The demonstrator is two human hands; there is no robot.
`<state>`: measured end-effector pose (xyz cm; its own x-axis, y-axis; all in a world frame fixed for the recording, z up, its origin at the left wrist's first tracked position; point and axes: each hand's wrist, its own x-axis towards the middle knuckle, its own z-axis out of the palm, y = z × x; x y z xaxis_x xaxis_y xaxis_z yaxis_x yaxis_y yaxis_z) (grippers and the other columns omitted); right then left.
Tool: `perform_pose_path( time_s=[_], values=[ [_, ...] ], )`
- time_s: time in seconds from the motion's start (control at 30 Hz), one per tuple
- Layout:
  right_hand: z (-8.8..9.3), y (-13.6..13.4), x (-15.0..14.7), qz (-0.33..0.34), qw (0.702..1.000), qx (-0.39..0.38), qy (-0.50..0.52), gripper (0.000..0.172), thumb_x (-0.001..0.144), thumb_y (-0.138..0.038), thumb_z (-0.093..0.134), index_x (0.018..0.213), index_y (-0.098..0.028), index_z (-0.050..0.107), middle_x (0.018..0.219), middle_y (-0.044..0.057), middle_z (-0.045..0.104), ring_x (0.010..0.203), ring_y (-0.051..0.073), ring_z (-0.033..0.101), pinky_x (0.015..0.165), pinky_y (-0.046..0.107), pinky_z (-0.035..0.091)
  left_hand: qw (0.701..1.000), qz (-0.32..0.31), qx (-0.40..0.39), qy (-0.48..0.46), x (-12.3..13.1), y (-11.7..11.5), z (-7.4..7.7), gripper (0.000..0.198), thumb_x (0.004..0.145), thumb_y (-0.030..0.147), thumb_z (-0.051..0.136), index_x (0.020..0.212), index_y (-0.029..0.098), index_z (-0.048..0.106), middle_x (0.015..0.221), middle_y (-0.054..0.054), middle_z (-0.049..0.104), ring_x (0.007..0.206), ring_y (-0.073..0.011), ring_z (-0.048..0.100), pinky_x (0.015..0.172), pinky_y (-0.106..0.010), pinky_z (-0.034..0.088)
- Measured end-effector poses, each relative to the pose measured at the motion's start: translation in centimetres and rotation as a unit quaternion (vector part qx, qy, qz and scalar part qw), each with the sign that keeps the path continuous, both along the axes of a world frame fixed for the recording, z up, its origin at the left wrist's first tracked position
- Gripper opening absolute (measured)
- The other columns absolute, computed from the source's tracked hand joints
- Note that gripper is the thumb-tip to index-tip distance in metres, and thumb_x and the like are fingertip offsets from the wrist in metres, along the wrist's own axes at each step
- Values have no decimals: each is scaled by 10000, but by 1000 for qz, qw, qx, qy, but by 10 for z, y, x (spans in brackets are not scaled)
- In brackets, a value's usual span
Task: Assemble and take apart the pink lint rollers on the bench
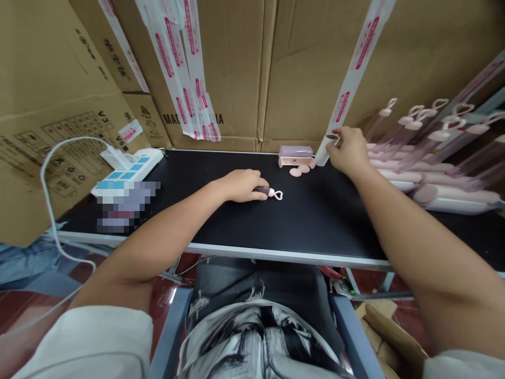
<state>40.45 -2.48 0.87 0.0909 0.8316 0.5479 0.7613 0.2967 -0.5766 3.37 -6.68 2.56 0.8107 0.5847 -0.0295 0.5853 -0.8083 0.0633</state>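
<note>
My left hand (245, 185) is closed around a dark translucent purple tube (262, 189), low over the black tabletop. A pale heart-shaped loop (278, 195) sticks out of that tube's right end. With its fingers closed at the upper rim, my right hand (349, 151) grips a white hollow tube (322, 151), which leans slightly and shows its open end at the top. Just left of the white tube lies a pink plastic part (290, 162) with a translucent purple piece (295, 151) behind it. Small pink oval pieces (295, 172) rest in front.
At the right are stacked pink-and-white bodies (453, 197) and several clear purple tubes with heart loops (440, 136). A white power strip (152, 158) with a plugged-in cable stands at the left. Cardboard (236, 68) walls the back. The table's metal edge (276, 253) runs before my lap.
</note>
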Motion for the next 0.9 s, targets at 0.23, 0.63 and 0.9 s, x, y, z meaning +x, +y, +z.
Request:
perform_pose_path(
  time_s=[0.23, 0.63, 0.9],
  values=[
    [-13, 9, -11, -168, 984, -42, -38, 322, 894, -187, 728, 1212, -187, 676, 1342, 206, 650, 1293, 368, 646, 1160, 532, 486, 1000, -12, -22, 11, -1, 1, -1, 458, 1045, 545, 568, 1368, 303, 784, 1154, -100, 728, 1050, -277, 708, 829, -356, 463],
    [8, -40, -92, 138, 932, 54, 330, 554, 812, -637, 924, 849, -285, 497, 735, -44, 596, 649, 197, 678, 659, 422, 683, 935, 81, -6, -346, 6, 5, -7, 950, 899, 590, 813, 1684, 166, 487, 1466, -178, 730, 1149, -269, 731, 1084, -444, 565],
    [-3, -47, -101, 156, 959, -51, 231, 344, 1012, -579, 708, 1140, -291, 570, 990, 22, 787, 572, 170, 667, 561, 334, 576, 849, 91, -94, -512, 5, 25, -15, 516, 817, 389, 843, 1244, 159, 669, 995, -42, 766, 813, -152, 674, 789, -317, 547]
  ],
)
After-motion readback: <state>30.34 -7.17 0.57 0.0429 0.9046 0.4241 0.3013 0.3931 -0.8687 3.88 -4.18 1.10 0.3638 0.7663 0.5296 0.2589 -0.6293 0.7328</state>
